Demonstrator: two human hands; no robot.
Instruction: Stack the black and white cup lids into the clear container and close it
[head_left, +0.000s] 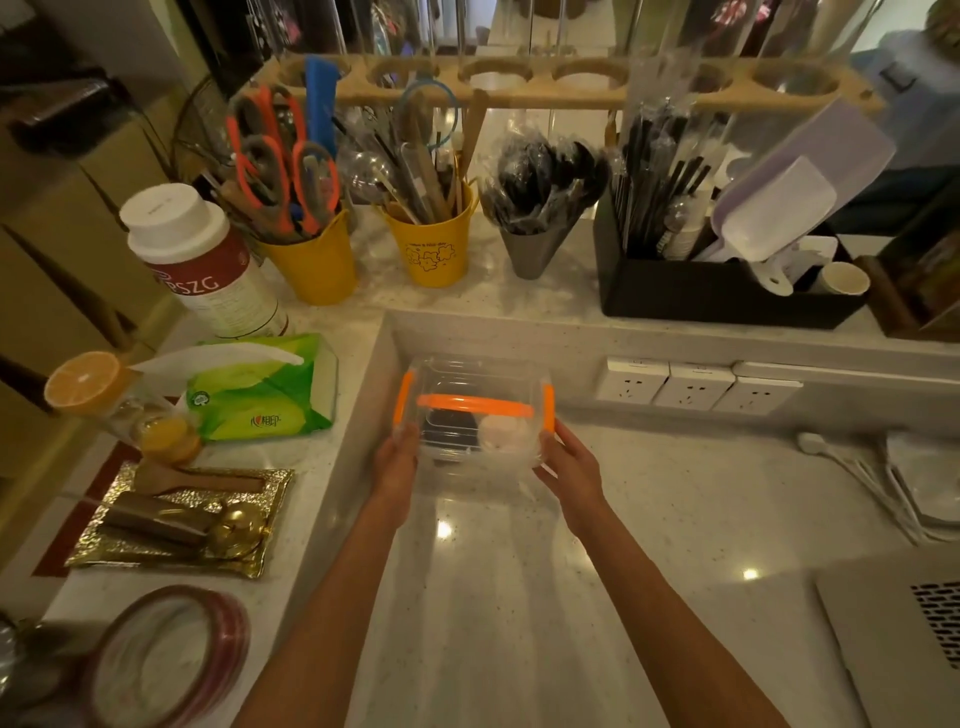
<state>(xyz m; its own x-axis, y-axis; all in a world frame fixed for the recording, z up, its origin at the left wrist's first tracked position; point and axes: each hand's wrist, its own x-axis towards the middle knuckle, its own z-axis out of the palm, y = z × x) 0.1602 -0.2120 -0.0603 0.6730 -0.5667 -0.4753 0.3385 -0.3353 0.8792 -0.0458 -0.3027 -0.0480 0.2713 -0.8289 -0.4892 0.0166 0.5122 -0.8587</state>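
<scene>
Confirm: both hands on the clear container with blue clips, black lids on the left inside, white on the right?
Not quite. The head view shows the clips are orange, not blue. The rest holds: the left hand and right hand grip the clear container by its sides, with black lids on the left inside and white lids on the right.

A green tissue pack (260, 395) lies at nine o'clock on the pale counter (675, 493). Behind it, toward ten o'clock, stands a white-capped canister (200, 260). Two yellow buckets (317, 265) (431, 249) at eleven o'clock hold scissors and utensils. A black organizer (717, 296) with straws sits at one o'clock. White wall sockets (696, 387) line the ledge at two o'clock. A gold tray (179, 519) rests at eight o'clock.
</scene>
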